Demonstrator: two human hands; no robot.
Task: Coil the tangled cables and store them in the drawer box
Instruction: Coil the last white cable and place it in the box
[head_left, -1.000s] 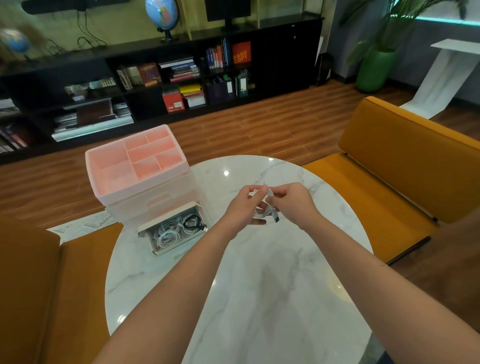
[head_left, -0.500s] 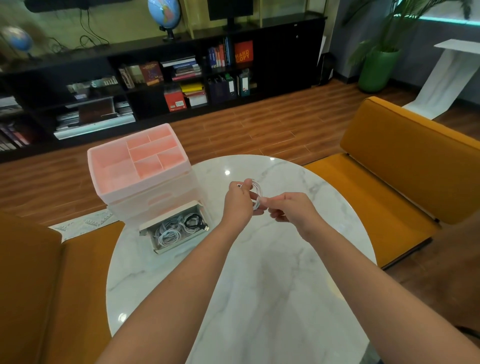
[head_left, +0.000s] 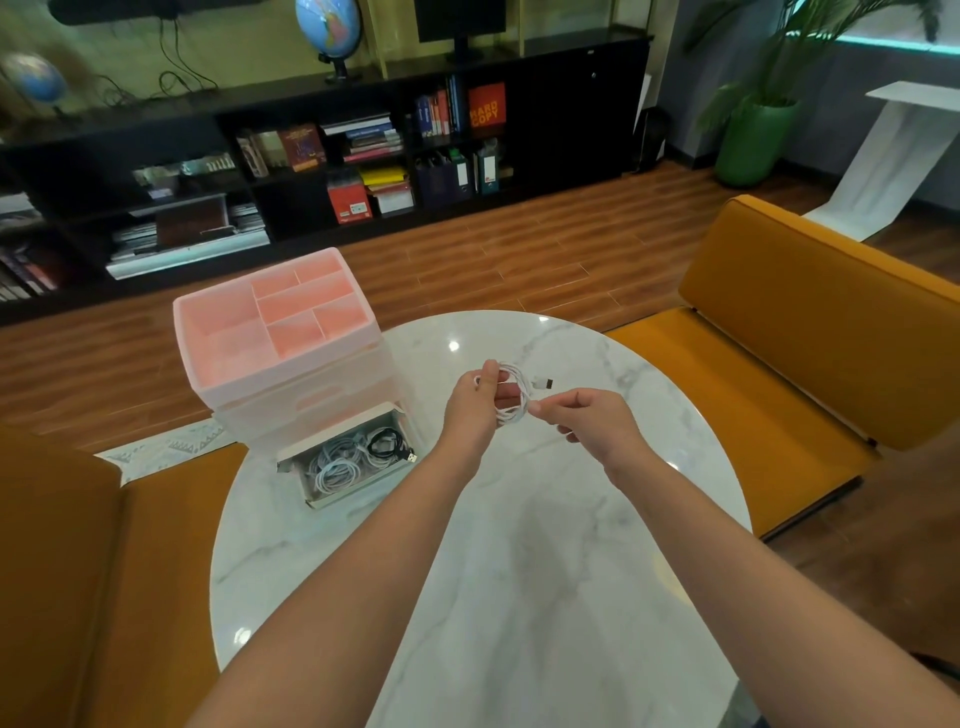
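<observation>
A white cable (head_left: 517, 400) wound into a small coil hangs above the round marble table (head_left: 519, 571); its plug end sticks out to the right. My left hand (head_left: 475, 402) grips the coil's upper left side between thumb and fingers. My right hand (head_left: 582, 421) pinches the coil's lower right edge. To the left stands the pink and clear drawer box (head_left: 280, 343) with its bottom drawer (head_left: 353, 457) pulled out. Several coiled white cables and one black cable lie inside that drawer.
Orange upholstered seats flank the table on the right (head_left: 810, 332) and the left (head_left: 78, 545). A dark bookshelf (head_left: 363, 145) runs along the far wall beyond the wooden floor. A green planter (head_left: 753, 140) stands at the back right.
The coil turned from bunched between both hands to an open loop held in my left hand. My right hand slid down and right along it, and the plug end now shows.
</observation>
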